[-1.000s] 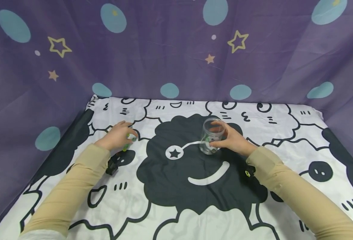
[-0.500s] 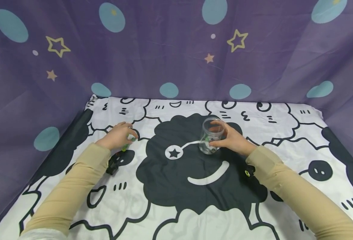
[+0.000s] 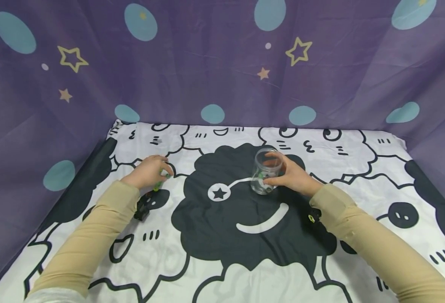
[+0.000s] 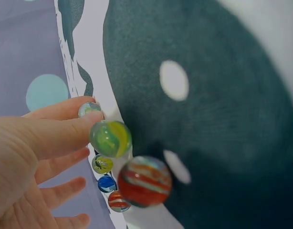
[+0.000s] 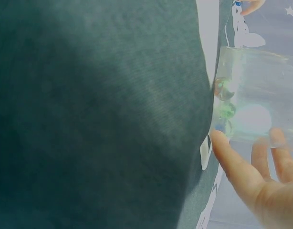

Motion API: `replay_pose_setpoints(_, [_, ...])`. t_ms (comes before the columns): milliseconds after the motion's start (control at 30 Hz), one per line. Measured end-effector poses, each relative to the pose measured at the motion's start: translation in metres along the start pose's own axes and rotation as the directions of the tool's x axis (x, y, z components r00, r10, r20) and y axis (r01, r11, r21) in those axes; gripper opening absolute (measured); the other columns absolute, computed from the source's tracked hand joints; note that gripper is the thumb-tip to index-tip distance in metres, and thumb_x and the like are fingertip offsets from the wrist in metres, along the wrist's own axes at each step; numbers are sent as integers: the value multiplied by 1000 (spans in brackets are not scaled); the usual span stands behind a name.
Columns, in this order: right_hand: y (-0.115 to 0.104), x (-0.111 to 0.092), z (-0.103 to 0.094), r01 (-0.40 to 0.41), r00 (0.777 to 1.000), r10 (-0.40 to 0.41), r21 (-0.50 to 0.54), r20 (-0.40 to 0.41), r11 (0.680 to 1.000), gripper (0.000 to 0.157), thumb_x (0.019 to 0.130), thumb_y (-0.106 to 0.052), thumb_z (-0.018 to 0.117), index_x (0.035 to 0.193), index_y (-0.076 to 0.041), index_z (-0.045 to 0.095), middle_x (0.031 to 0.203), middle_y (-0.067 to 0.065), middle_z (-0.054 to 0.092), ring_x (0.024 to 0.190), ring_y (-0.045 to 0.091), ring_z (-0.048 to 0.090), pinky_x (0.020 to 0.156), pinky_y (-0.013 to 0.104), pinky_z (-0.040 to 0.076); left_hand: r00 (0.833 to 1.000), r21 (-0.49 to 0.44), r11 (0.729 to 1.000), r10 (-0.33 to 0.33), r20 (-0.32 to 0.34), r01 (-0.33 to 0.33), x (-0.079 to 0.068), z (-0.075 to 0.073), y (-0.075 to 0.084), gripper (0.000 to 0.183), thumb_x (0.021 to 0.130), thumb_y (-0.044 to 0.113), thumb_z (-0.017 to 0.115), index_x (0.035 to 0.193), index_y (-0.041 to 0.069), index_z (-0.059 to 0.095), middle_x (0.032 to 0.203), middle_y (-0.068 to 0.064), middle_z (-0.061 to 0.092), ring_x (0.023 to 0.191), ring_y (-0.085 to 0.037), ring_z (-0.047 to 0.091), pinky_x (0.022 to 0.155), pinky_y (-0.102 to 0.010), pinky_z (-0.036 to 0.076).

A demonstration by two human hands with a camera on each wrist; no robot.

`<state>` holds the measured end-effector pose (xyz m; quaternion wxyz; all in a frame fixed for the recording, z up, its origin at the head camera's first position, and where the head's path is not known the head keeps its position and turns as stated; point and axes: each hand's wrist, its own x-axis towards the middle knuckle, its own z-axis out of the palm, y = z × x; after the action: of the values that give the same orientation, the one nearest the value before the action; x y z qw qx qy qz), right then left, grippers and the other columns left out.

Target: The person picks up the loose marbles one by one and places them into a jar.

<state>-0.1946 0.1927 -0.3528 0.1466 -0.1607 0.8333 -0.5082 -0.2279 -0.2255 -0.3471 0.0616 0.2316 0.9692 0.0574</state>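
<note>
Left hand [image 3: 147,171]: thumb and index finger pinch a small clear glass marble with a pale green tint [image 4: 89,109]; other fingers spread.
Loose marbles: one green-and-yellow [image 4: 110,138], one yellow [image 4: 102,163], one blue [image 4: 107,183], two orange-red striped glass marbles [image 4: 144,181], near left fingertips.
Right hand [image 3: 297,176]: thumb and fingers grip the clear cylindrical jar [image 3: 265,171].
Jar contents: multicoloured glass marbles [image 5: 226,109] at bottom; glare, count uncertain.
Jar position: upright on black-and-white cartoon-print cloth [image 3: 207,227], well apart from left hand.

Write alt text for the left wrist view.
A left hand pinches a pale glass marble. Close by, on black-and-white cloth, sit a green-and-yellow marble, a yellow marble, a blue marble and two red-streaked marbles. A purple backdrop shows at the left.
</note>
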Motion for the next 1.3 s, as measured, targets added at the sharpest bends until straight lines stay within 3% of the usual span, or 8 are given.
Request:
replay_pose_setpoints(300, [0, -1, 2, 5, 1000, -5, -4, -1, 1000, 78, 80, -18, 77, 143, -17, 33, 141, 13, 46, 109, 30, 52, 74, 34, 50, 1000, -7, 1000, 16, -13, -16, -1, 2, -2, 19, 78, -1, 73, 92, 9, 76, 124, -26, 58, 124, -44, 46, 106, -57, 36])
replay_pose_setpoints(667, [-1, -2, 2, -5, 1000, 5, -12, 7, 1000, 78, 80, -20, 77, 144, -18, 32, 143, 12, 44, 111, 32, 51, 73, 42, 51, 999, -3, 1000, 1, -41, -1, -1, 4, -2, 19, 76, -3, 73, 91, 9, 76, 120, -24, 62, 121, -43, 50, 105, -55, 38])
replay_pose_setpoints(1300, [-1, -1, 0, -7, 1000, 7, -21, 0, 1000, 78, 80, -21, 77, 144, -18, 32, 142, 12, 44, 107, 30, 51, 72, 40, 51, 998, -32, 999, -7, -62, 5, -7, -6, 3, 15, 80, 2, 72, 95, 6, 74, 127, -30, 54, 122, -47, 46, 104, -59, 36])
